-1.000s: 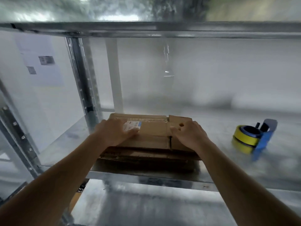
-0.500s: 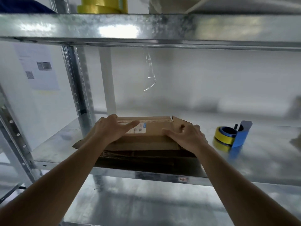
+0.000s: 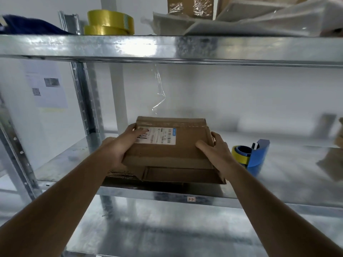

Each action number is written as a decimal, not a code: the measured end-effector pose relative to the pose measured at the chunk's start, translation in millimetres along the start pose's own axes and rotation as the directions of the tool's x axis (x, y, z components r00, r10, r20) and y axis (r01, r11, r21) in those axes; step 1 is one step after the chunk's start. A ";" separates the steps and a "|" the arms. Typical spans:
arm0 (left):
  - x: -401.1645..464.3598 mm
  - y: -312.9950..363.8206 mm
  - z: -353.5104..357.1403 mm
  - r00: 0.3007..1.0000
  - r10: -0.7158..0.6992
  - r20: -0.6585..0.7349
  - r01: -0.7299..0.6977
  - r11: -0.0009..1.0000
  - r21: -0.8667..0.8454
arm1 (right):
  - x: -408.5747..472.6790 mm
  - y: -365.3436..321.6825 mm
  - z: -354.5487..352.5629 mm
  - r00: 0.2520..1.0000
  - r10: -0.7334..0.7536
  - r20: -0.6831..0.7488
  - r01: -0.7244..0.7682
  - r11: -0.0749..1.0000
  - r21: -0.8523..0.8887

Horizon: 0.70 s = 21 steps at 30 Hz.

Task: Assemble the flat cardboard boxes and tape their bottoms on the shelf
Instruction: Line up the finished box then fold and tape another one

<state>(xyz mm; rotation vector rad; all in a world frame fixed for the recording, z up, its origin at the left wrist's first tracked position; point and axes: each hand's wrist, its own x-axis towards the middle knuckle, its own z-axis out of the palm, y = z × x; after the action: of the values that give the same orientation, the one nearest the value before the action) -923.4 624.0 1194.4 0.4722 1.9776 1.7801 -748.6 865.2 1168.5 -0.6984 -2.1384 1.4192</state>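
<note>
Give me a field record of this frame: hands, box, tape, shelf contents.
left hand: grips the box's left edge, fingers lying over the label
right hand: grips the box's right edge, thumb on top
box: flat cardboard, raised at the back, atop other flat cardboard
label: white, on the box's top, left part
dispenser: blue, yellow roll, right of the box, apart from it
shelf: metal, middle level
upper shelf: two yellow tape rolls, wrapped packages
loose tape strip: hangs from the upper shelf, above the box

2 hands [image 3: 122, 145], 1 lifted cardboard box [image 3: 170, 154], maybe 2 flat boxes [image 3: 120, 174] beneath, 1 tape dispenser [image 3: 250, 153], 2 yellow tape rolls [image 3: 109, 23]
</note>
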 end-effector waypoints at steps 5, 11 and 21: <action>-33.6 3.4 12.7 0.994 0.018 0.105 0.008 0.970 -0.245 | -15.0 2.6 -26.6 0.999 -0.022 0.026 0.016 0.978 0.208; -96.3 10.8 52.7 0.994 0.085 0.073 -0.079 0.993 -0.085 | -43.1 5.7 -44.5 1.000 -0.012 -0.024 0.019 0.953 0.304; -104.3 -13.2 73.8 0.918 0.301 0.256 -0.266 0.950 -0.162 | -78.6 23.6 -97.4 0.963 -0.166 -0.211 0.232 0.911 0.340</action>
<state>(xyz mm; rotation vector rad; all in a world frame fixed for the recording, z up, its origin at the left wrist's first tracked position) -795.4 630.2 1185.1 0.9548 1.6584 1.8714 -623.6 889.3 1172.0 -0.4319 -1.6923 1.5192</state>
